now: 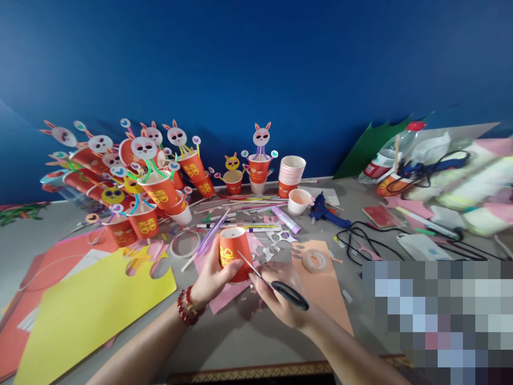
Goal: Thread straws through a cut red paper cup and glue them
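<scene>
My left hand (212, 280) is wrapped round the side of a red paper cup (237, 248) with yellow printing. The cup is upside down, its recessed white base facing up. In my right hand (280, 294) is a pair of scissors (289, 295) with black handles. Their blades point up and to the left and lie against the front of the cup; I cannot tell whether the tips touch it. Beneath both hands are pink paper (224, 299) and small paper scraps.
Finished-looking cups with paper rabbit faces (156, 187) crowd the back left. Yellow card (100, 310) lies at left, orange card (316, 289) with a tape roll (315, 261) at right. Stacked cups (292, 176), a blue glue gun (326, 211), cables and a bottle (390, 152) stand behind.
</scene>
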`<act>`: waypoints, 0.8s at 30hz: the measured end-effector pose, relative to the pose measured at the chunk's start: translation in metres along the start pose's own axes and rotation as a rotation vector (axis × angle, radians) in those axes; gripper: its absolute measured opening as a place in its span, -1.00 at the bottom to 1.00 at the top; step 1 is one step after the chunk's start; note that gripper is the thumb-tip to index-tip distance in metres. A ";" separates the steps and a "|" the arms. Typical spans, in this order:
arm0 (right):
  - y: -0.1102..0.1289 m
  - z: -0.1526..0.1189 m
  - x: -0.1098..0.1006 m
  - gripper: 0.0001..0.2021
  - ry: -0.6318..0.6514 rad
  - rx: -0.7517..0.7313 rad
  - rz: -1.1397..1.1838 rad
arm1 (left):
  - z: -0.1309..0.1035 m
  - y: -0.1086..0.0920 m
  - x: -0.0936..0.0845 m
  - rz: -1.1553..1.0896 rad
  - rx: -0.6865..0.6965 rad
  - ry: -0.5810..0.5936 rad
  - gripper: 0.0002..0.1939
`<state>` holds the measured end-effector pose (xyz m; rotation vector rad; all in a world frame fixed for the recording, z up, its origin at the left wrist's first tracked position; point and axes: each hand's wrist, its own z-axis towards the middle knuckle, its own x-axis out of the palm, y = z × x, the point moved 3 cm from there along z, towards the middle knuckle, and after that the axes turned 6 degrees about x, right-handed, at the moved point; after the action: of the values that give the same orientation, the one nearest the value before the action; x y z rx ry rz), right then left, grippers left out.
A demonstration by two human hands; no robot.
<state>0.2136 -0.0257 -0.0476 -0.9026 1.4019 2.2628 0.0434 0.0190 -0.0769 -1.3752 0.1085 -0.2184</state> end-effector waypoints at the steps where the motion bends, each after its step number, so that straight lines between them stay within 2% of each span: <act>1: 0.001 0.001 -0.002 -0.64 0.026 -0.008 0.025 | 0.000 0.001 0.000 -0.048 -0.033 -0.005 -0.41; 4: 0.002 0.002 -0.011 -0.60 0.084 0.050 0.173 | 0.001 0.007 0.002 -0.223 -0.146 -0.035 -0.43; 7: 0.001 0.002 -0.014 -0.57 0.116 0.145 0.305 | 0.002 0.011 0.004 -0.306 -0.186 -0.057 -0.41; 10: -0.004 -0.001 -0.011 -0.54 0.118 0.230 0.396 | 0.002 0.013 0.003 -0.315 -0.173 -0.096 -0.44; 14: -0.012 -0.004 -0.001 -0.52 0.150 0.376 0.500 | 0.000 0.017 0.003 -0.300 -0.098 -0.091 -0.45; 17: -0.014 -0.004 0.002 -0.52 0.149 0.423 0.566 | -0.001 0.018 0.002 -0.261 -0.054 -0.105 -0.42; 20: -0.012 -0.003 -0.002 -0.53 0.061 0.349 0.456 | -0.001 0.016 0.003 -0.207 -0.064 -0.105 -0.42; 24: 0.000 0.001 -0.010 -0.62 -0.052 0.079 0.191 | -0.001 0.014 0.004 -0.180 -0.126 -0.064 -0.43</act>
<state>0.2204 -0.0242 -0.0405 -0.7067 1.6019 2.3295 0.0482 0.0195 -0.0906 -1.5169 -0.0559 -0.3222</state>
